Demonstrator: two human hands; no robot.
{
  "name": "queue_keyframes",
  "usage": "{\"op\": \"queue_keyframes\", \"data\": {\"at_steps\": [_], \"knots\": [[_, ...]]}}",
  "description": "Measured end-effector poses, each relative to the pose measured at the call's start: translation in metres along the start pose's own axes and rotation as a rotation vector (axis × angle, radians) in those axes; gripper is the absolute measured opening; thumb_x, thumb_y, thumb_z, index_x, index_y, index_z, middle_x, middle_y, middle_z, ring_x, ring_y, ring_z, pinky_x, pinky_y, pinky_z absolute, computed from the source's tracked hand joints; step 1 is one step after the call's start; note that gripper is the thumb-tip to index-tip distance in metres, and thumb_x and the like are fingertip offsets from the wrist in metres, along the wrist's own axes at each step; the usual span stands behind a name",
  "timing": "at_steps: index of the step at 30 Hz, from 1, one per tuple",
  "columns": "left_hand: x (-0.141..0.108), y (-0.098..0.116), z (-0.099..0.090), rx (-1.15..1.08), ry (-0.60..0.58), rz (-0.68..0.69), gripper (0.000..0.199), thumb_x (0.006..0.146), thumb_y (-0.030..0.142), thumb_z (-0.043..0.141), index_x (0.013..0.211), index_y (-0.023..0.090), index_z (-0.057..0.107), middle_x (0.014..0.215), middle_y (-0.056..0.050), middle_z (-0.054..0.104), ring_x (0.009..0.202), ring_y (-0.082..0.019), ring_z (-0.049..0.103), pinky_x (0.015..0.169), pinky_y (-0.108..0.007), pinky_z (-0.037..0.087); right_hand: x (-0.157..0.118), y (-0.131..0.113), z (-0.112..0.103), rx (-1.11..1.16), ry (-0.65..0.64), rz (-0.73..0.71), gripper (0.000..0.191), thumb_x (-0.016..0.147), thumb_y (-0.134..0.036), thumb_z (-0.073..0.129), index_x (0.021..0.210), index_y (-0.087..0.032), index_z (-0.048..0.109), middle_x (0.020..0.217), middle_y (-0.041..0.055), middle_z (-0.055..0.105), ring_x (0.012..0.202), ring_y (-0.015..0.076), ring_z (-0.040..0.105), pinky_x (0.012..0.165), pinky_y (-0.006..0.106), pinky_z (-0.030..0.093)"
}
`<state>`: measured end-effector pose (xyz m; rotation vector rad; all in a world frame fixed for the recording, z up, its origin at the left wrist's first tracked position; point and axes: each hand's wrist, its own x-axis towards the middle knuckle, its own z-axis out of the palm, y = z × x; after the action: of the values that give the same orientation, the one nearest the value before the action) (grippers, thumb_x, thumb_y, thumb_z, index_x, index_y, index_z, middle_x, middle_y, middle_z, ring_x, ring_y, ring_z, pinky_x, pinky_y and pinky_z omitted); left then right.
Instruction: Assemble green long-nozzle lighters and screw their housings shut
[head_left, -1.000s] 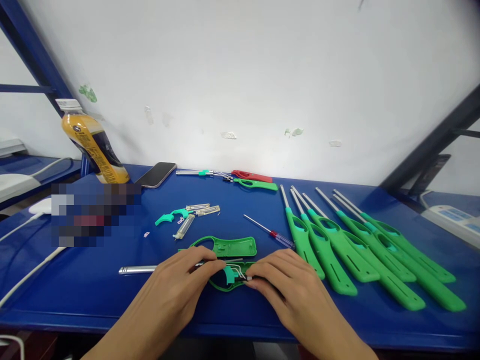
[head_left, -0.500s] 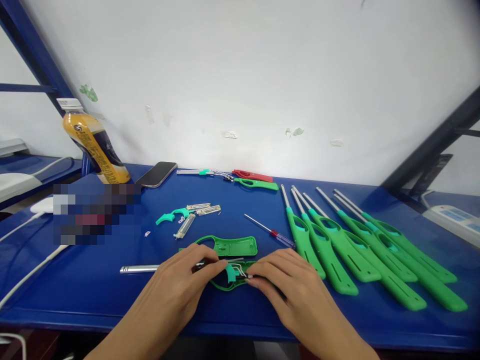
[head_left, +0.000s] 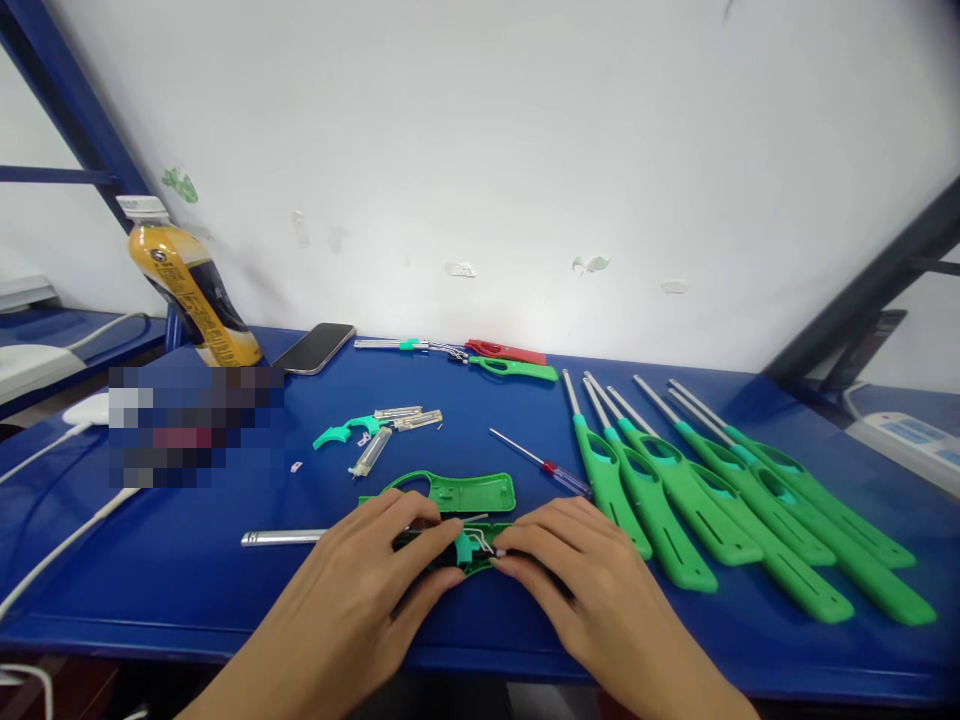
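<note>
The opened lower half shell of a green lighter (head_left: 477,573) lies in front of me, its metal tube (head_left: 281,538) pointing left. My left hand (head_left: 390,570) grips this shell, index fingertip at the teal trigger (head_left: 464,548) and thumb at the near edge. White wires (head_left: 480,538) curve inside it. My right hand (head_left: 585,560) pinches a small dark part with a whitish end at the wires; fingertips hide most of it. Just behind lies the other green half shell (head_left: 480,493), its inside facing up.
Several green lighters (head_left: 675,490) lie at right, beside a screwdriver (head_left: 551,470). Teal triggers (head_left: 345,430) and clear fuel tanks (head_left: 371,452) lie left of centre. Behind are a phone (head_left: 315,348), a bottle (head_left: 191,290), and red casing (head_left: 506,351) and green casing (head_left: 514,369) pieces.
My left thumb has moved down and right to the near edge of the shell, and the index fingertip has shifted slightly right at the trigger. The right hand stays nearly still.
</note>
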<state>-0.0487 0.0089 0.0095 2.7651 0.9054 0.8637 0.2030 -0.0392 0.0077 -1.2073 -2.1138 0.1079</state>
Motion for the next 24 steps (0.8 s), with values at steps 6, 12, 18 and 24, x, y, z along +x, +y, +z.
{"op": "queue_keyframes", "data": {"at_steps": [6,12,18,24], "knots": [[0.002,0.0,0.003,0.002,0.04,0.024,0.023,0.12,0.022,0.046,0.128,0.024,0.067,0.113,-0.005,0.07,0.098,-0.023,0.07,0.087,-0.039,0.057,0.0,0.0,0.003,0.026,-0.003,0.023,0.016,0.117,-0.025,0.057,0.111,-0.027,0.071,0.104,-0.0008,0.079,0.093,0.0211,0.072,0.093,0.038,0.051],[0.0,0.002,0.004,-0.005,0.019,0.004,0.022,0.118,0.02,0.048,0.132,0.024,0.064,0.115,-0.005,0.068,0.1,-0.025,0.069,0.085,-0.041,0.057,0.0,0.0,0.007,0.075,0.032,0.048,0.017,0.115,-0.021,0.059,0.103,-0.026,0.07,0.099,-0.0009,0.077,0.088,0.0204,0.07,0.084,0.036,0.051],[-0.001,0.003,0.005,0.01,0.015,0.006,0.022,0.116,0.016,0.05,0.133,0.024,0.06,0.113,-0.005,0.068,0.098,-0.026,0.068,0.085,-0.043,0.056,0.0,-0.002,0.01,0.07,0.062,0.084,0.02,0.116,-0.023,0.058,0.099,-0.026,0.068,0.094,-0.0019,0.076,0.084,0.0204,0.068,0.08,0.035,0.049],[-0.001,0.003,0.004,0.011,-0.004,0.002,0.022,0.114,0.014,0.051,0.131,0.025,0.058,0.111,-0.004,0.068,0.098,-0.027,0.068,0.088,-0.045,0.056,0.001,-0.004,0.013,0.064,0.072,0.084,0.017,0.114,-0.019,0.059,0.1,-0.025,0.066,0.093,-0.0032,0.076,0.082,0.0193,0.069,0.08,0.034,0.048]]}}
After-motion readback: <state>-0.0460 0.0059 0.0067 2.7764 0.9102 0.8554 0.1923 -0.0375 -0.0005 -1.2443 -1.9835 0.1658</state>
